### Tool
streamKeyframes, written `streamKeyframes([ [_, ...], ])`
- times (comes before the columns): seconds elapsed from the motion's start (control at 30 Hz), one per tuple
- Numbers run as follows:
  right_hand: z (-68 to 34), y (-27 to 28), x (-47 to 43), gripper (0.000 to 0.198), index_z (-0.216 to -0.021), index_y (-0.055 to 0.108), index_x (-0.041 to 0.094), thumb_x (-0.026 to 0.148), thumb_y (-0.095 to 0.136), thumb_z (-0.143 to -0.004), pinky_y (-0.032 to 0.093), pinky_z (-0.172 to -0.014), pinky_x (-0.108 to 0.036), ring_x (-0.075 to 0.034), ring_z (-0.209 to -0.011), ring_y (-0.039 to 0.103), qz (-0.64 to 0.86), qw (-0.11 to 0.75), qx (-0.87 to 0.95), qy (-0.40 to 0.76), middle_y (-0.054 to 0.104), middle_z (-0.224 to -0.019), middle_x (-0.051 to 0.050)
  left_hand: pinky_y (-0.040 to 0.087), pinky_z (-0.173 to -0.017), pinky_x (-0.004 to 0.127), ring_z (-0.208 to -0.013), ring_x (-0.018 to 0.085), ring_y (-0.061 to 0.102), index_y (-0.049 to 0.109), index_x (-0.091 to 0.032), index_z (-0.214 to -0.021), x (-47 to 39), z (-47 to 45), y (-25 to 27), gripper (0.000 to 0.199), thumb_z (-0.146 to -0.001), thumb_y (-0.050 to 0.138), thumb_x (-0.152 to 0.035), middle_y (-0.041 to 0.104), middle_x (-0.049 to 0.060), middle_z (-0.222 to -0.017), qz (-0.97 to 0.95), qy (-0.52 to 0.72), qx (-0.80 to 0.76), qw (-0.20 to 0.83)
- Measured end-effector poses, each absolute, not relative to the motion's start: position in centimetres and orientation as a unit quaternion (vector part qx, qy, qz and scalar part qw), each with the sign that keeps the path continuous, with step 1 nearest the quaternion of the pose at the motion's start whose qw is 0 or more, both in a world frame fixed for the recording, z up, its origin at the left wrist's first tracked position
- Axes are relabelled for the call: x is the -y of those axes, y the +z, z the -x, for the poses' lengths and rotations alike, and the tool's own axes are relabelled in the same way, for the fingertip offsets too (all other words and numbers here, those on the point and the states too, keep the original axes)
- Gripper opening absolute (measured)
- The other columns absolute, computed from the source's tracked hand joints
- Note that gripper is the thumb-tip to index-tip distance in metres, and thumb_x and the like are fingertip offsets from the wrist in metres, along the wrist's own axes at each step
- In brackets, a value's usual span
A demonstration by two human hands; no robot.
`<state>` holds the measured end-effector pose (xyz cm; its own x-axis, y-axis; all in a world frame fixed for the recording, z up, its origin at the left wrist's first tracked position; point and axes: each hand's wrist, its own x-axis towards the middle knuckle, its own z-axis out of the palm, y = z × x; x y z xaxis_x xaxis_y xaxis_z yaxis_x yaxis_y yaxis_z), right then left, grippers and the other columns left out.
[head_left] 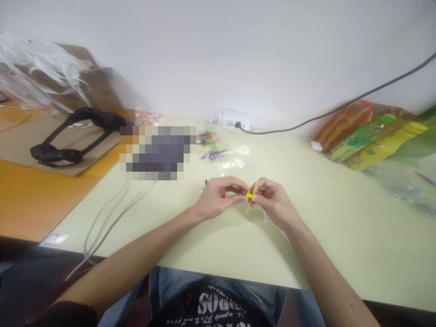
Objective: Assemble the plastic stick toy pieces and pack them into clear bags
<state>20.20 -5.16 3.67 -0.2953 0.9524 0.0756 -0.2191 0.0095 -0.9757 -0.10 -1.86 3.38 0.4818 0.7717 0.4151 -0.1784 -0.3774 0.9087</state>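
My left hand (220, 198) and my right hand (273, 202) meet above the near middle of the table. Between their fingertips is a small yellow plastic piece (250, 195) with a long thin blade, tilted upright. Thumb and fingers of both hands are pinched on it from either side. A bit of red shows inside my left hand, and a small dark tip sticks up behind it; I cannot make out what they belong to. Under my right hand a small white piece (265, 218) is partly visible.
Small coloured plastic parts (213, 152) lie beyond my hands, beside a clear plastic bag (235, 159). A blurred-out dark device (160, 154) with cables is to the left, near a black frame (61, 156). Snack packages and bottles (381, 145) stand at the right; a power strip (235, 120) is by the wall.
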Motion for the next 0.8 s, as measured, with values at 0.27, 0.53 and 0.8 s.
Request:
streamKeyframes([
  [0.27,-19.6,3.1,5.1,0.03,-0.078,0.061,0.021,0.042,0.082,-0.083,0.052,-0.068,-0.031,-0.015,-0.067,0.062,0.351,0.486,0.522,0.607,0.066,-0.077,0.0,0.063,-0.084,0.035,-0.089,0.019,0.071,0.075,-0.017,-0.097,2.0,-0.2,3.1,0.016,-0.086,0.079,-0.028,0.073,0.009,-0.096,-0.694,0.474,-0.215,0.497],
  [0.53,-20.8,4.1,4.8,0.03,-0.079,0.061,0.022,0.047,0.072,-0.092,0.048,-0.067,-0.033,-0.017,-0.066,0.062,0.384,0.501,0.539,0.558,0.068,-0.073,-0.002,0.057,-0.083,0.033,-0.086,0.018,0.07,0.073,-0.018,-0.102,0.6,1.6,4.6,0.017,-0.091,0.074,-0.031,0.075,0.008,-0.096,-0.787,0.47,-0.232,0.326],
  [0.8,-24.9,4.4,4.1,0.026,-0.084,0.068,0.024,0.049,0.069,-0.092,0.044,-0.088,-0.044,-0.025,-0.089,0.063,0.527,0.46,0.651,0.295,0.07,-0.088,-0.005,0.047,-0.097,0.04,-0.097,0.022,0.066,0.074,-0.021,-0.103,-0.9,3.4,3.9,0.012,-0.093,0.069,-0.027,0.075,0.005,-0.093,-0.925,0.262,-0.218,0.17],
])
